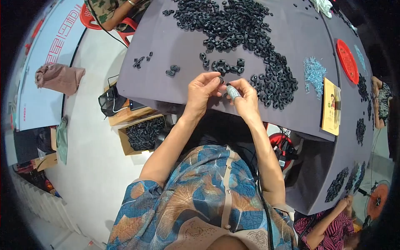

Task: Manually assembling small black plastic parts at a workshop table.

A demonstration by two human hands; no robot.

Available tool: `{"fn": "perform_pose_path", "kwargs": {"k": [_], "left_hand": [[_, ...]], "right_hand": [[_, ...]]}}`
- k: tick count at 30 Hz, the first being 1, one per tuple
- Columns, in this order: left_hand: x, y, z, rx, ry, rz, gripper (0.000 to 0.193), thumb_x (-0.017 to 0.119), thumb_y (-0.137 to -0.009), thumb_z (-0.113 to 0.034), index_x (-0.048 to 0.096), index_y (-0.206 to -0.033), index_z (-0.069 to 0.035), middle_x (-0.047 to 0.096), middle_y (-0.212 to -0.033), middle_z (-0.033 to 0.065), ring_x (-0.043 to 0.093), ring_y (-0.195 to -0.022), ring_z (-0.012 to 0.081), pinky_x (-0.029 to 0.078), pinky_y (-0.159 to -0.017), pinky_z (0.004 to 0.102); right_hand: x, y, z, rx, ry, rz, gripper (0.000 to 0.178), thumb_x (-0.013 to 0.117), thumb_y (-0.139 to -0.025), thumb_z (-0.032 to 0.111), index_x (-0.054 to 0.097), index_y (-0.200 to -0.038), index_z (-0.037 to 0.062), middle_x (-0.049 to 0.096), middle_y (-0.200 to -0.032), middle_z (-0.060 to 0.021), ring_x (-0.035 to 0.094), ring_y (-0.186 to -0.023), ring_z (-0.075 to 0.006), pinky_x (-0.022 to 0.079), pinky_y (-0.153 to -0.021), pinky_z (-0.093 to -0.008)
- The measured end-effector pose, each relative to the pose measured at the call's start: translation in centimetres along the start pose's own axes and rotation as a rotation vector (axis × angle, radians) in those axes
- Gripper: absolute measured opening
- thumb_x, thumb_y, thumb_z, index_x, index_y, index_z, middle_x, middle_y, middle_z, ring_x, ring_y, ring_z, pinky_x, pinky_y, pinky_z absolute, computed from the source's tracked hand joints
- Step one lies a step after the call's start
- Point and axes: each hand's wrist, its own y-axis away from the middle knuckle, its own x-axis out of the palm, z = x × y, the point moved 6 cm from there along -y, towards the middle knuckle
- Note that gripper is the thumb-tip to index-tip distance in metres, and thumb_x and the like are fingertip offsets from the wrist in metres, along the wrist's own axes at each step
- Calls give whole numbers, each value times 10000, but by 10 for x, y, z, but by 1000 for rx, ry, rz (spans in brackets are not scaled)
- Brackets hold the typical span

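Over the near edge of the grey-covered table, my left hand (202, 91) is closed, pinching a small black plastic part (221, 79) between thumb and fingertips. Close beside it, my right hand (246, 98) is closed too, its thumb wrapped in a pale grey speckled cover (234, 92). A tiny dark bit shows at its fingertips, too small to name. Just beyond my hands lies a short row of black parts (225, 66). A large pile of similar black parts (237, 25) spreads over the far table and curves down to the right of my hands.
Small blue translucent pieces (314, 73) lie to the right, by a yellow booklet (330, 106) and a red plastic tray (347, 61). Below the table's left edge stands a carton of black parts (145, 134). Other people sit around the table.
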Motion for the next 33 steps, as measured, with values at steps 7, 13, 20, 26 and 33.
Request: {"fn": "perform_pose_path", "kwargs": {"k": [7, 13, 20, 26, 33], "left_hand": [[-3, -2, 2, -16, -14, 12, 207, 624, -869, -104, 593, -1047, -3, 648, -870, 84, 649, -737, 141, 524, -611, 227], [-6, -4, 3, -44, 34, 40, 206, 622, -869, -97, 588, -1044, 8, 645, -859, 87, 651, -732, 150, 542, -622, 239], [-7, -6, 5, -43, 64, 53, 196, 616, -870, -84, 587, -1039, 12, 651, -862, 102, 657, -724, 159, 550, -617, 248], [-12, -7, 5, -63, 92, 53, 189, 626, -862, -78, 593, -1026, 9, 653, -860, 98, 647, -692, 149, 537, -581, 236], [-11, -6, 6, -49, 76, 35, 181, 651, -847, -89, 606, -996, 3, 636, -809, 61, 616, -642, 113, 504, -545, 206]], "right_hand": [[-1, -3, -7, 7, -66, 28, 212, 516, -782, -88, 575, -965, 0, 635, -830, -59, 595, -721, -101, 491, -554, -242], [1, -3, -5, -10, -135, 27, 327, 489, -765, -115, 579, -1053, 10, 641, -900, -68, 601, -787, -105, 498, -579, -244], [3, -1, -7, -23, -100, 77, 333, 487, -826, -66, 536, -1146, 11, 642, -895, -81, 623, -766, -125, 528, -622, -259], [1, -3, -12, -11, -399, -47, 122, 529, -890, 4, 547, -1011, 0, 650, -886, -107, 644, -703, -150, 521, -576, -233], [9, 1, 6, -180, -233, -62, 126, 589, -841, -19, 607, -956, 30, 653, -837, -22, 598, -711, -72, 480, -572, -203]]}}
